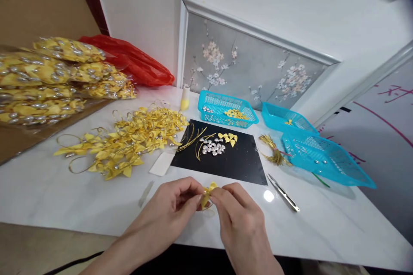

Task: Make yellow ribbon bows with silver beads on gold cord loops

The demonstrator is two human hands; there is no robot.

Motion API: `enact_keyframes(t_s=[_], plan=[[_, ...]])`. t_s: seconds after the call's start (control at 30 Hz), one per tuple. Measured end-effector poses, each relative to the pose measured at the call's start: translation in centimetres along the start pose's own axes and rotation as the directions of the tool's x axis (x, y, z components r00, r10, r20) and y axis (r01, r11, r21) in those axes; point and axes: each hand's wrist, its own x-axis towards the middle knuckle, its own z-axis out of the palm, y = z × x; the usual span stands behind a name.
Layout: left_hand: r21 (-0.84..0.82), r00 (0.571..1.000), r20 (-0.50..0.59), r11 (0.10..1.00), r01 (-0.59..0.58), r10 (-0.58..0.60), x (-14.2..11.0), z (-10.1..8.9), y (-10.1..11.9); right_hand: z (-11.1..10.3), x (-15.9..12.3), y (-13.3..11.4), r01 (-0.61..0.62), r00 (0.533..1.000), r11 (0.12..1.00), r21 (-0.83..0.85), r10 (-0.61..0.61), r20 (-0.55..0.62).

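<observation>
Between my two hands, just above the table's front part, is a small yellow artificial flower (206, 197) with a thin wire stem curling below it. My left hand (176, 206) pinches it from the left, thumb and fingertips together. From the right, the fingertips of my right hand (237, 212) close on the same flower; they hide part of it. Beyond my hands lies a black mat (245, 163) with silver beads (213, 148), loose yellow petals (229, 138) and several thin yellow wires (193, 139).
A heap of yellow flower sprays (138, 137) lies left, with bagged ones (48, 77) behind. Blue baskets (226, 107) stand at the back and right (329, 159). Tweezers (284, 193), a wire bundle (274, 150), a white strip (162, 164) and a small bottle (185, 98) also lie about.
</observation>
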Motion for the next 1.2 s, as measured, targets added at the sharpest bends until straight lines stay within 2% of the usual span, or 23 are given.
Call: enact_keyframes(t_s=[0.2,0.43,0.7,0.87,1.1,1.2], plan=[[-0.028,1.0,-0.013,1.0,-0.008,0.008,-0.01,-0.06,-0.07,-0.22,-0.18,-0.1,0.018,0.999,0.993,-0.118,-0.022,-0.031],[-0.077,0.998,0.053,0.997,0.02,-0.016,0.01,-0.4,0.12,-0.33,-0.01,0.01,-0.029,0.999,0.995,-0.091,0.032,0.039],[-0.111,0.999,0.049,0.993,0.025,-0.02,0.24,-0.5,0.39,-0.56,-0.25,-0.13,-0.049,0.998,0.997,-0.057,0.052,0.041],[-0.021,0.998,0.015,0.998,0.066,-0.066,0.56,-0.32,-0.21,-0.79,-0.32,-0.01,-0.023,0.999,0.998,-0.061,0.025,0.031],[0.042,0.998,0.065,0.999,0.013,-0.016,0.53,-0.1,-0.11,-0.62,-0.22,0.14,-0.026,1.0,0.995,-0.095,0.026,0.006],[0.039,0.998,0.058,0.999,0.001,-0.004,0.53,0.05,-0.22,-0.63,-0.04,0.1,0.026,1.0,0.985,-0.172,-0.025,0.012]])
